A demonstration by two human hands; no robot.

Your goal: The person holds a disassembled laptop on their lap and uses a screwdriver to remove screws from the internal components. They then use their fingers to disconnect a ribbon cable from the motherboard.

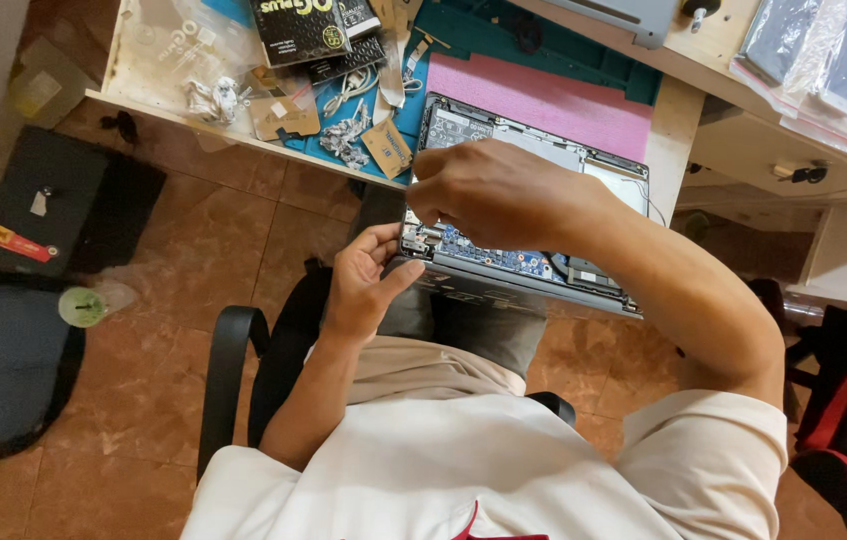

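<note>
Laptop [528,215] overhangs wooden desk [678,120]; tiled floor [143,400] below.

My right hand [488,190] hides the opened laptop [533,215] middle; can't tell what my fingertips pinch. Phones [823,50] top right cut off by edge.

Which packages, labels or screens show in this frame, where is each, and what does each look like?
Black box: top of the desk, rectangular, yellow print.
Clear plastic bags: top left of the desk, crumpled.
Wrapped flat packages: top right shelf, grey, in clear film.
Red and yellow label: on the black case on the floor, left.
No screens visible.
</note>
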